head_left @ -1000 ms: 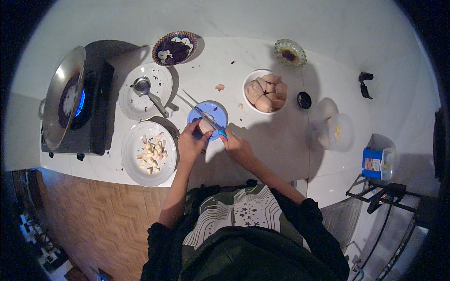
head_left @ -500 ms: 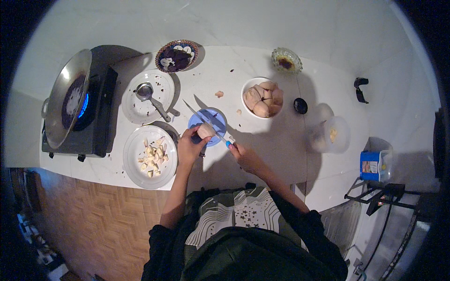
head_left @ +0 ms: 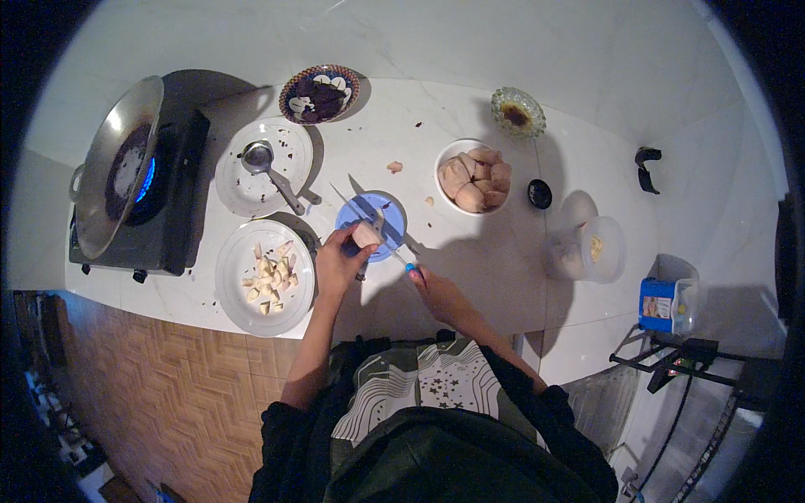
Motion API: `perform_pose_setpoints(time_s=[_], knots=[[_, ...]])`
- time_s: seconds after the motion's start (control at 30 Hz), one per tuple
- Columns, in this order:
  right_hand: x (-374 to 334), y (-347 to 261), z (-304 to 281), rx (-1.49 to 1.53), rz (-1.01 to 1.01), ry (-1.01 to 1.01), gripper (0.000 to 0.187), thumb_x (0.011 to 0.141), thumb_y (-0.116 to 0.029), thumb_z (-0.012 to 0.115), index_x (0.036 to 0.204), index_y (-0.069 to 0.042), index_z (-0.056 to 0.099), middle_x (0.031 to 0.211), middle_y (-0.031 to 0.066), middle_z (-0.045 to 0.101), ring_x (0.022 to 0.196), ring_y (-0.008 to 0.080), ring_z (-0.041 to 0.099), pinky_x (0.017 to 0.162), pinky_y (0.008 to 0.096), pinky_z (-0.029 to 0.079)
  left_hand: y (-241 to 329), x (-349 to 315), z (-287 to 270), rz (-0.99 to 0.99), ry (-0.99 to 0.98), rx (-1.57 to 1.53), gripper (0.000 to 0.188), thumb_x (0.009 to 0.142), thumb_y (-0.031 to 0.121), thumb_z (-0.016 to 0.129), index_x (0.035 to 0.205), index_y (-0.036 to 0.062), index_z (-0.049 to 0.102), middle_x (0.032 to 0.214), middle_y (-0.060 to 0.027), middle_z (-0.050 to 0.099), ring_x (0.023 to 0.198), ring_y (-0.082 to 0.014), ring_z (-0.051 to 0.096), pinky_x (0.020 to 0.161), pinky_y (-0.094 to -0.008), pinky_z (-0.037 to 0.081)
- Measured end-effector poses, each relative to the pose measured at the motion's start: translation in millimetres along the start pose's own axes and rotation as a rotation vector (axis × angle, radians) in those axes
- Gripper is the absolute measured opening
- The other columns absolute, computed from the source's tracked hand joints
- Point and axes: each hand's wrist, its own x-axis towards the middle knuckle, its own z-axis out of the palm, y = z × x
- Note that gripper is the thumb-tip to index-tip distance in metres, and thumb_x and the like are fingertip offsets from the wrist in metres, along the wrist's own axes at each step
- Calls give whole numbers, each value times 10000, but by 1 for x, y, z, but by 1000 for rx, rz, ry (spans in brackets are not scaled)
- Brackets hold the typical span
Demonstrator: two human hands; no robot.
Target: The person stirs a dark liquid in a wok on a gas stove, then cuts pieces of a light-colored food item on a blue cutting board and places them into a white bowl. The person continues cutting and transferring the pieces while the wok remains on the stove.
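My left hand [head_left: 337, 261] pinches a pale pinkish chunk of what looks like a root vegetable [head_left: 365, 235] above a small round blue plate [head_left: 396, 220]. My right hand [head_left: 438, 295] is wrapped round the blue handle of a knife [head_left: 392, 248], whose long blade points away to the far left, over the plate. The blade lies against the chunk's right side; how deep it cuts I cannot tell. A pale sliver shows on the plate beside the chunk. Left of my left hand, a white plate [head_left: 232, 303] holds small pale cut pieces [head_left: 272, 281].
A wok [head_left: 126, 168] sits tilted on a lit gas stove [head_left: 180, 243] at left. A ladle [head_left: 270, 172] rests on another white plate [head_left: 231, 189]. Farther back are a patterned bowl [head_left: 285, 107], a white bowl of pinkish chunks [head_left: 471, 178], a glass dish [head_left: 537, 126] and plastic tubs [head_left: 619, 251].
The whole view has shifted slightly. My hands keep nearly the same hold, the chunk has turned a little, and a pale sliver now shows behind it by the blade.
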Motion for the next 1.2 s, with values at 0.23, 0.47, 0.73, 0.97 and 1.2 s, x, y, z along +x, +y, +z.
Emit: perform_pose_setpoints(time_s=[0.23, 0.47, 0.73, 0.97, 1.2], knots=[[11, 3, 10, -36, -93, 76, 382, 924, -397, 323, 1034, -52, 441, 747, 281, 571, 702, 457, 562, 594, 550, 421, 0, -1, 0, -4, 6, 12, 501, 604, 260, 780, 1013, 22, 615, 925, -151, 627, 853, -267, 620, 766, -326, 478], [40, 1, 17, -21, -109, 226, 329, 911, -370, 370, 1026, -77, 466, 704, 248, 573, 676, 459, 553, 588, 538, 417, 11, -5, 5, 23, 28, 1, 484, 608, 267, 777, 992, 20, 616, 920, -139, 628, 836, -261, 621, 741, -323, 485], [45, 5, 5, 2, -161, 235, 382, 903, -392, 389, 1015, -47, 509, 814, 252, 585, 728, 393, 588, 620, 489, 455, -1, 1, 5, 22, -70, 37, 578, 606, 259, 782, 1053, -12, 537, 961, -165, 594, 889, -272, 594, 790, -328, 465], [32, -8, -37, 448, -35, -114, 476, 917, -459, 322, 947, -22, 507, 591, 89, 491, 478, 204, 499, 463, 353, 400, 8, 8, 1, 161, 35, -84, 594, 727, 203, 690, 1208, 0, 407, 1163, -164, 470, 1031, -264, 508, 918, -364, 382], [-1, -21, -41, 789, 94, -316, 449, 896, -522, 325, 881, -105, 490, 554, -27, 394, 404, 72, 347, 368, 224, 271, 19, 14, 7, -413, -246, -1135, 312, 834, 78, 584, 1127, -12, 529, 971, -84, 626, 872, -145, 604, 766, -235, 475]])
